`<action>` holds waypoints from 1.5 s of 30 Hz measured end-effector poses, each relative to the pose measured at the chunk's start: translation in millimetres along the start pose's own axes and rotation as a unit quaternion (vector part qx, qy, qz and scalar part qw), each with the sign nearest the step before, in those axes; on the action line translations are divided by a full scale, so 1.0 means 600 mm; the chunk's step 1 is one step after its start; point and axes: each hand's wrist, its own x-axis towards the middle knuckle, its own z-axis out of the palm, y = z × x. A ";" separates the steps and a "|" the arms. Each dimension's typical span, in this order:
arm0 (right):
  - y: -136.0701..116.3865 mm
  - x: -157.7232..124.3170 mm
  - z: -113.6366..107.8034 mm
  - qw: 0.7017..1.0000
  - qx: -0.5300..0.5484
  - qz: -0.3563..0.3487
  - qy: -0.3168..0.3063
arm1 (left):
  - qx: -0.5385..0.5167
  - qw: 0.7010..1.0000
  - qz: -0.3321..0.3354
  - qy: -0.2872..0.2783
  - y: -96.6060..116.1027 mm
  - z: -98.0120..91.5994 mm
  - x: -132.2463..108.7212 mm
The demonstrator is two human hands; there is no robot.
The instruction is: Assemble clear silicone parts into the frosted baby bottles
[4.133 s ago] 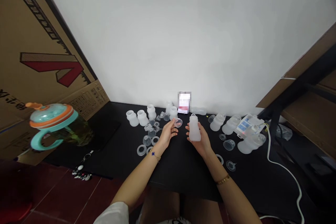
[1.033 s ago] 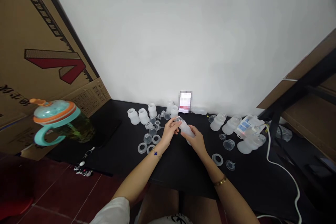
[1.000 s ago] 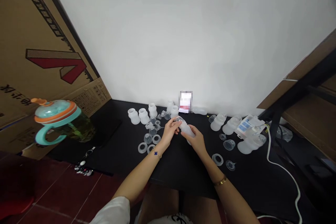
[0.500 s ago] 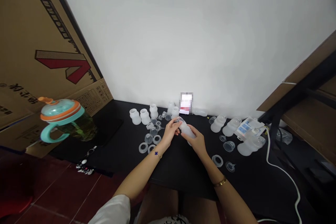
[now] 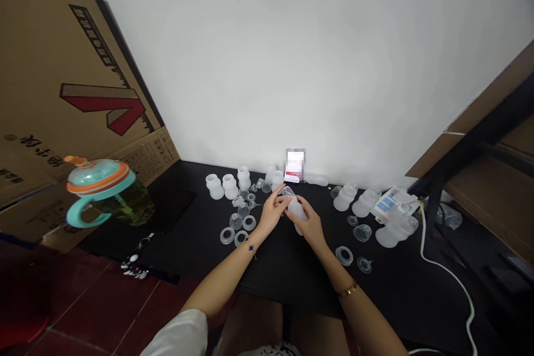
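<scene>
Head view: a frosted bottle [image 5: 297, 212] with a clear cover [image 5: 288, 192] at its top is held in front of the lit screen [image 5: 294, 166], which is partly blurred. The bottle is tilted, its top leaning left; contact with the black table [image 5: 183, 250] cannot be determined. Right hand [image 5: 307, 221] is closed around the bottle body. Left hand [image 5: 273, 212] has its fingertips closed on the clear cover, beside the bottle neck.

Left of the screen stand 5 open-mouthed bottles [image 5: 230, 186]; nearer the person on that side lie small clear parts [image 5: 243, 209] and 3 white rings [image 5: 227, 235]. Right of the screen are 3 covered bottles [image 5: 345, 197], a box with blue labels [image 5: 391, 203] and 1 loose ring [image 5: 344, 256]. Far left of the screen is a teal-handled jug [image 5: 125, 203] containing dark liquid.
</scene>
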 end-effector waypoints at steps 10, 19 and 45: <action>0.006 0.017 -0.010 0.994 0.104 0.017 -0.006 | 0.139 0.985 0.091 -0.042 0.011 -0.011 -0.004; -0.017 0.008 -0.021 1.000 0.001 -0.012 0.015 | 0.353 0.914 0.192 -0.049 0.013 -0.016 -0.013; -0.017 -0.003 -0.015 0.999 -0.011 -0.044 -0.012 | 0.322 0.937 0.138 0.016 0.004 -0.020 -0.010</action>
